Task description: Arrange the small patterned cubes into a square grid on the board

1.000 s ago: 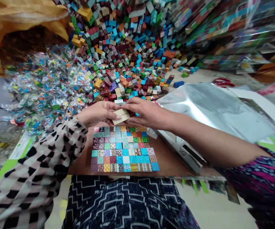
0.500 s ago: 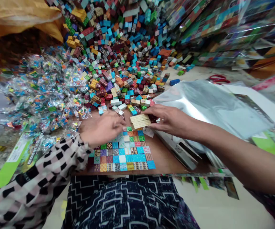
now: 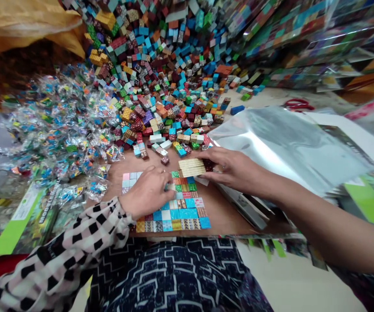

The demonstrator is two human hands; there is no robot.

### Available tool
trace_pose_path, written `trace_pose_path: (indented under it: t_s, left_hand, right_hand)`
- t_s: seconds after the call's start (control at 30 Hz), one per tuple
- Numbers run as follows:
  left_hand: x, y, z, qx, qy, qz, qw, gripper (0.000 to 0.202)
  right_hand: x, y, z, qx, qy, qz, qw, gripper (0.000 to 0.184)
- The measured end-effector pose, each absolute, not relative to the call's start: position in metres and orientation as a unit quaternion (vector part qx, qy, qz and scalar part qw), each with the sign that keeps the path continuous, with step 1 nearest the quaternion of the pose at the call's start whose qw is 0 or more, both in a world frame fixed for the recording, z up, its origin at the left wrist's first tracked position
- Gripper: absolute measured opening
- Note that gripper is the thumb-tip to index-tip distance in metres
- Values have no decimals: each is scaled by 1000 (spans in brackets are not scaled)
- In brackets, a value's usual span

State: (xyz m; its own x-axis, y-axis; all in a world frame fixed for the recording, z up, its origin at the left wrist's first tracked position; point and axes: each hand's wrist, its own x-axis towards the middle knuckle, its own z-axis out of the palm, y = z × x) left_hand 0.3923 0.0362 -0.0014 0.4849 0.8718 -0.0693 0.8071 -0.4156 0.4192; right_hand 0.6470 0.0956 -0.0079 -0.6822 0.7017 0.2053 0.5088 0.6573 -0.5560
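A flat patch of small patterned blocks point(image 3: 188, 214), mostly blue, green and brown, lies in rows on the brown board near its front edge. My left hand point(image 3: 149, 188) is over the patch's left part, thumb and fingers pinched together around what looks like a small pale block point(image 3: 169, 186); the fingers partly hide it. My right hand point(image 3: 226, 167) grips a group of cream, wood-grained blocks point(image 3: 191, 167) between thumb and fingers, just above the patch's upper right corner. Dark red blocks point(image 3: 209, 164) show within its fingers.
A big heap of loose blocks point(image 3: 170, 86) rises behind. To the left are many small clear packets point(image 3: 66, 117) beside a yellow sack point(image 3: 31, 24). Clear plastic sleeves point(image 3: 281, 143) lie right, with red scissors point(image 3: 299, 104) behind them.
My left hand has moved down and slightly left, from the heap's front edge onto the patch, uncovering its upper left blocks. My right hand with the cream blocks has hardly moved.
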Motion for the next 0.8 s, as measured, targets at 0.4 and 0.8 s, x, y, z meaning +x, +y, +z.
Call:
trace_pose_path:
  t_s: [0.4, 0.8]
  left_hand:
    - [387, 33, 10, 790, 505, 121, 325, 12]
    - [351, 17, 30, 796, 567, 93, 190, 16]
  right_hand:
    - [647, 97, 2, -326, -892, 273, 153, 44]
    - [599, 64, 11, -456, -860, 205, 98, 20]
